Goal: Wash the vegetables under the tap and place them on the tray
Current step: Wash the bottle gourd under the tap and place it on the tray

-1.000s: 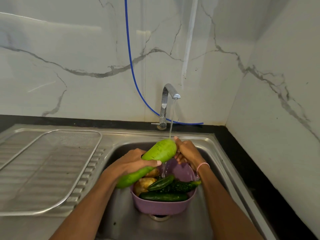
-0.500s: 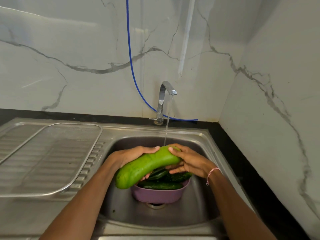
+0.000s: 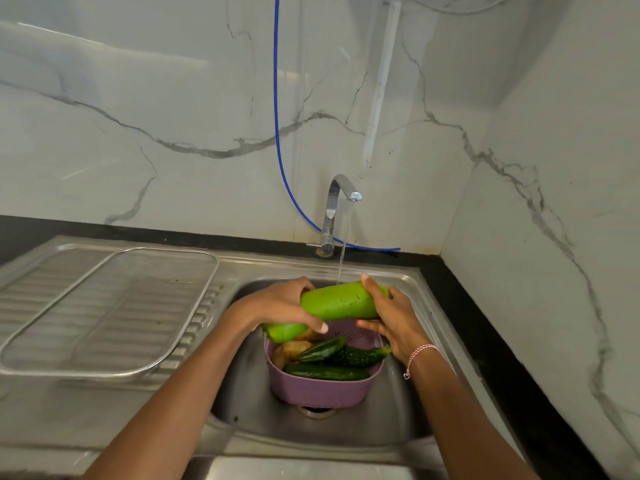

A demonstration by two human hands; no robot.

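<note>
A long light-green gourd (image 3: 337, 303) lies nearly level over the sink, and water from the steel tap (image 3: 334, 209) falls on its upper side. My left hand (image 3: 282, 306) wraps its left part, thumb in front. My right hand (image 3: 389, 315) grips its right end. Below it a purple basket (image 3: 320, 389) stands in the sink basin (image 3: 239, 407), holding dark green cucumbers (image 3: 325, 371) and brownish potatoes (image 3: 289, 349). A wire mesh tray (image 3: 114, 306) lies on the draining board to the left, with nothing on it.
A blue hose (image 3: 277, 126) hangs down the marble wall and runs behind the tap. A black counter strip (image 3: 498, 358) borders the sink on the right, under the side wall. The sink drain (image 3: 317, 412) shows just in front of the basket.
The gourd has been turned and lifted from a slant to nearly level under the stream. My left hand has slid onto its top, and my right hand has shifted to its right end.
</note>
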